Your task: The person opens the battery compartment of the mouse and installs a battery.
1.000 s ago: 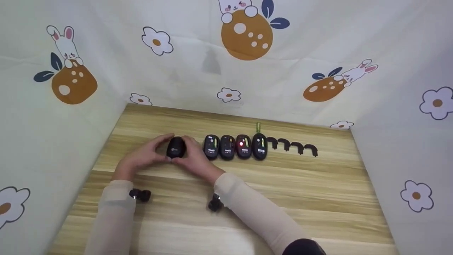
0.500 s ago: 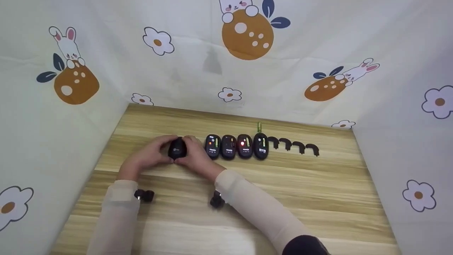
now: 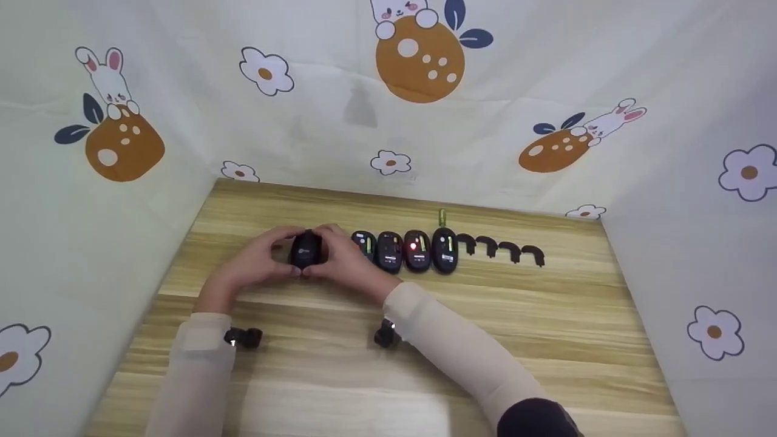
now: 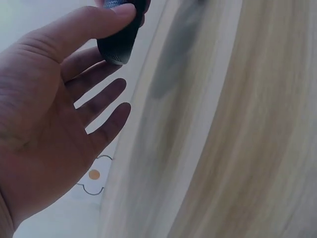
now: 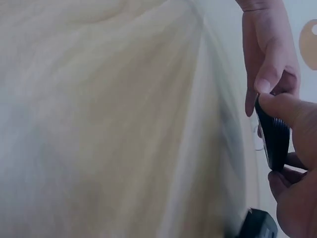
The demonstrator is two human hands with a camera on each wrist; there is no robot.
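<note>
Both hands hold one black computer mouse (image 3: pixel 306 250) between them, with its logo side toward the head camera. My left hand (image 3: pixel 258 262) pinches it from the left; in the left wrist view the thumb (image 4: pixel 116 17) lies across the mouse (image 4: pixel 119 42) and the lower fingers are spread. From the other side my right hand (image 3: pixel 349 258) grips it with thumb and fingertips. In the right wrist view the mouse (image 5: pixel 274 136) is seen edge-on, clear of the table. Beside the right hand, several mice lie underside up in a row, the leftmost mouse (image 3: pixel 364 241) partly covered by that hand.
A green battery (image 3: pixel 442 217) lies behind the rightmost mouse (image 3: pixel 445 252). Farther right, several black curved covers (image 3: pixel 510 251) continue the row. One mouse (image 3: pixel 417 252) glows red. Patterned cloth walls (image 3: pixel 328 133) bound the wooden table (image 3: pixel 328 376) at the back and sides.
Both hands and the held mouse have shifted slightly right. The right hand now overlaps the leftmost mouse of the row more. The row, battery and covers stay put.
</note>
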